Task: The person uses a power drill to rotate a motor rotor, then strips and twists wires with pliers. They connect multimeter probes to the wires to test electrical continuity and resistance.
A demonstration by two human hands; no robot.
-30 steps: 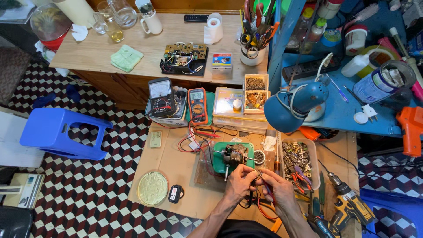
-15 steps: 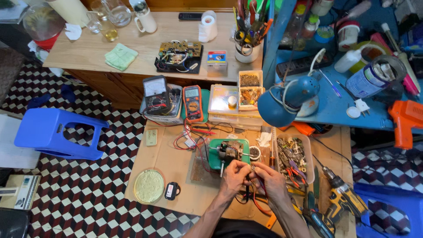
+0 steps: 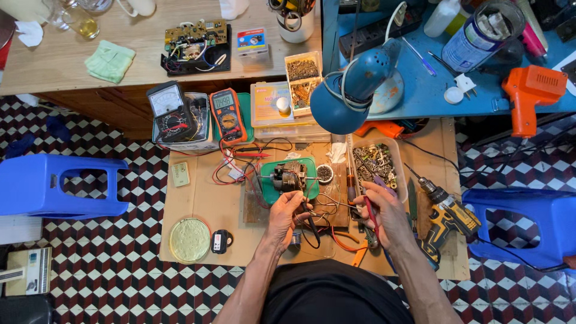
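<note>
Head view looks straight down on a low wooden counter [image 3: 198, 204] where the left hand [image 3: 288, 210] and the right hand [image 3: 384, 213] work side by side near the near edge. A small electric motor [image 3: 289, 177] sits on a green tray [image 3: 312, 165] toward the middle of the counter, just beyond the left hand; its shaft points toward the right edge, so its long axis runs across the counter, left to right. The left fingers [image 3: 300, 201] are curled narrow and appear pinched on thin wires [image 3: 327, 207] trailing from the motor toward the near edge, though the exact contact is too small to tell. The right fingers [image 3: 367, 195] are closed around a slim red-handled tool [image 3: 371, 213], held with its length running from the near edge toward the far edge, tip side hidden by the hand. The motor lies farther from the person than both hands and toward the left; the left hand is clearly nearer to it, almost touching, while the right hand stands apart beside a clear bin of small metal parts [image 3: 375, 162]. A yellow cordless drill [image 3: 447, 213] lies near the right edge, and an orange multimeter [image 3: 228, 114] rests by the far edge.
</note>
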